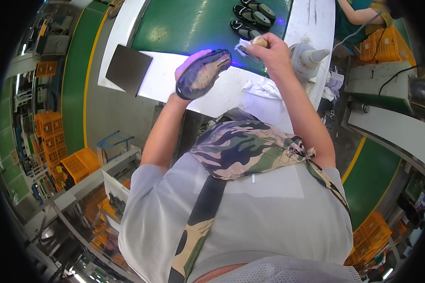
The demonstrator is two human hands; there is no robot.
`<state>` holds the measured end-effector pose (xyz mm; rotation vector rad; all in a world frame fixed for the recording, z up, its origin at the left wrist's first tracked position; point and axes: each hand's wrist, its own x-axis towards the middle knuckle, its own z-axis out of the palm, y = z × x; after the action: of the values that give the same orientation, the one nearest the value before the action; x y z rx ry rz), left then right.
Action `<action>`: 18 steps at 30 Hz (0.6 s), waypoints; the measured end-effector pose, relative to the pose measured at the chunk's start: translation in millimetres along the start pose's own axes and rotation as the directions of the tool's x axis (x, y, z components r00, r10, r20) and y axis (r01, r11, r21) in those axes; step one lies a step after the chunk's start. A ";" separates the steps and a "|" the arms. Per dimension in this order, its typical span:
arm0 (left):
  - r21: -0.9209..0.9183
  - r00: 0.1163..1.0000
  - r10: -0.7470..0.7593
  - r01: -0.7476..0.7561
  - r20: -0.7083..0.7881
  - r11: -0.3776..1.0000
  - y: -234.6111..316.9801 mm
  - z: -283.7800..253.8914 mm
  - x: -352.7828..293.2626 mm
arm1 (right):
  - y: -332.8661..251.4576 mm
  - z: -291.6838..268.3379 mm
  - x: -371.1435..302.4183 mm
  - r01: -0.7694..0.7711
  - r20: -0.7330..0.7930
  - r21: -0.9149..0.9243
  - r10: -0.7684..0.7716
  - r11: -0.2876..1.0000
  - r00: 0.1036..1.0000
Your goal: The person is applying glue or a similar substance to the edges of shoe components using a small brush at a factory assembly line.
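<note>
My left hand (pixel 190 63) is wrapped round a dark, glossy shoe (pixel 204 75), tilted over the white table edge, with a worn-looking tan patch along its middle. Most of the fingers lie behind it. To the right and a little higher, my right hand (pixel 275 53) pinches a small tan-and-white wad (pixel 251 46) with a dark bit at its lower side; its exact kind is unclear. The wad is held apart from the shoe. Just beyond it, several dark strapped sandals (pixel 255 18) lie on the green conveyor belt (pixel 184 26).
A white cloth (pixel 262 88) lies on the white table ledge (pixel 160 78). A white nozzled bottle (pixel 312 57) stands by my right forearm. A dark flat panel (pixel 128 70) sits at the left corner. Another person's arm (pixel 359 13) shows near an orange crate (pixel 387 47).
</note>
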<state>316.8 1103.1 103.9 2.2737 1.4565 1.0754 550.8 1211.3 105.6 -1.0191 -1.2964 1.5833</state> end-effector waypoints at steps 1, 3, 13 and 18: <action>-0.204 0.974 -0.121 0.082 -0.190 0.975 0.5 -4.9 -13.6 | -3.0 13.7 -0.6 0.021 0.044 0.055 -0.023 0.998 0.999; -0.121 0.964 -0.028 -0.005 -0.264 0.993 7.1 -21.4 -23.0 | -9.7 37.3 -1.7 0.054 0.084 0.013 -0.055 0.998 0.995; 0.191 0.942 0.170 -0.117 -0.290 0.975 45.3 -94.9 -66.0 | -20.0 124.4 -24.9 -0.009 0.328 0.194 -0.056 0.981 0.943; 0.248 0.949 0.088 -0.011 -0.302 0.969 45.3 -107.8 -87.3 | -30.6 150.9 -46.8 -0.243 0.459 0.296 0.085 0.924 0.885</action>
<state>253.3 986.7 164.9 2.3985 1.7457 1.3934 427.5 1123.7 160.5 -0.5783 -1.1714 2.1762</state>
